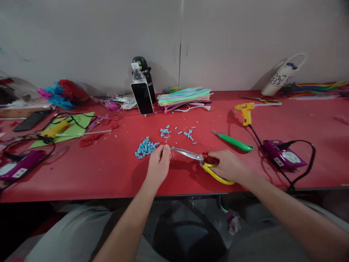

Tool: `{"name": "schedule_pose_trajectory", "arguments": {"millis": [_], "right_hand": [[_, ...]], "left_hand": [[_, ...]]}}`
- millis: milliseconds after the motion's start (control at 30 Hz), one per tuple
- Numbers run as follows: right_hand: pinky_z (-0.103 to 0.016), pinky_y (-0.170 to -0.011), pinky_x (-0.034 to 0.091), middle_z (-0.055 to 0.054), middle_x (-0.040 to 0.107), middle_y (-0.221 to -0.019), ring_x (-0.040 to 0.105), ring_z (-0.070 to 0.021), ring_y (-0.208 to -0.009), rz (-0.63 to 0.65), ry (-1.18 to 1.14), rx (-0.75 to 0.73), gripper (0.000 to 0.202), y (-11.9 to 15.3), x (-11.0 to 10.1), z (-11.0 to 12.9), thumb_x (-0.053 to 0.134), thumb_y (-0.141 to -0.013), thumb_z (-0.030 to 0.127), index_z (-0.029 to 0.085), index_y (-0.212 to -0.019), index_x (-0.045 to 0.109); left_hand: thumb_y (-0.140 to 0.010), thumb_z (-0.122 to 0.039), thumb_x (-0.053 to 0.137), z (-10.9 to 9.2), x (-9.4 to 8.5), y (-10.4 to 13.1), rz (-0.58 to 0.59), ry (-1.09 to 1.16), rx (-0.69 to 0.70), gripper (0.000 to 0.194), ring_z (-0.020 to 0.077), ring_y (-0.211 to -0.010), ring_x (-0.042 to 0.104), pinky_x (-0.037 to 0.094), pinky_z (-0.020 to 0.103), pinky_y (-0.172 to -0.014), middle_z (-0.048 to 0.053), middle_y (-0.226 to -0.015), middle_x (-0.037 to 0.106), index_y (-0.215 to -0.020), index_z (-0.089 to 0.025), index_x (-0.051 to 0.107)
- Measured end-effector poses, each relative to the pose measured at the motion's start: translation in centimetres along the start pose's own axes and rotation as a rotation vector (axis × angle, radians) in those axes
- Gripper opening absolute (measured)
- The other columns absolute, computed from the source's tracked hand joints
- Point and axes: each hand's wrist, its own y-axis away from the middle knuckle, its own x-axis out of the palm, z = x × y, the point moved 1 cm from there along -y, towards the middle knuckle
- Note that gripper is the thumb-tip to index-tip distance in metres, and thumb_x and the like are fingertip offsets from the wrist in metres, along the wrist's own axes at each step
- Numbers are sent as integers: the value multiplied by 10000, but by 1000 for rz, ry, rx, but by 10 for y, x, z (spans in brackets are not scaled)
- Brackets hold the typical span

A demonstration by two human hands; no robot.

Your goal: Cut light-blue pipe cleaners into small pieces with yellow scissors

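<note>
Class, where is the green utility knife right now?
In the head view, the green utility knife lies on the red table, right of centre, between the scissors and yellow glue gun.

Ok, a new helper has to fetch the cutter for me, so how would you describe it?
On the red table, find the right hand, which holds the scissors. Between it and the yellow glue gun lies the cutter. It has one long green handle and a narrow metal blade, unlike the scissors' yellow-and-red loops.
</note>
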Motion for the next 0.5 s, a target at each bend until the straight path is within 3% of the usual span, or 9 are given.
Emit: {"name": "schedule_pose_trajectory", "arguments": {"millis": [500], "right_hand": [[-265, -549, 254, -30, 665, -709, 503, -137, -587, 3, -12, 4, 250, 1, -3, 2, 574, -797, 440, 208, -704, 576]], "left_hand": [[-898, -403, 453, -2, 0, 0, -35, -44, 29, 353, 85, -452, 302, 292, 217, -438, -56, -524, 328, -620, -207, 356]]}}
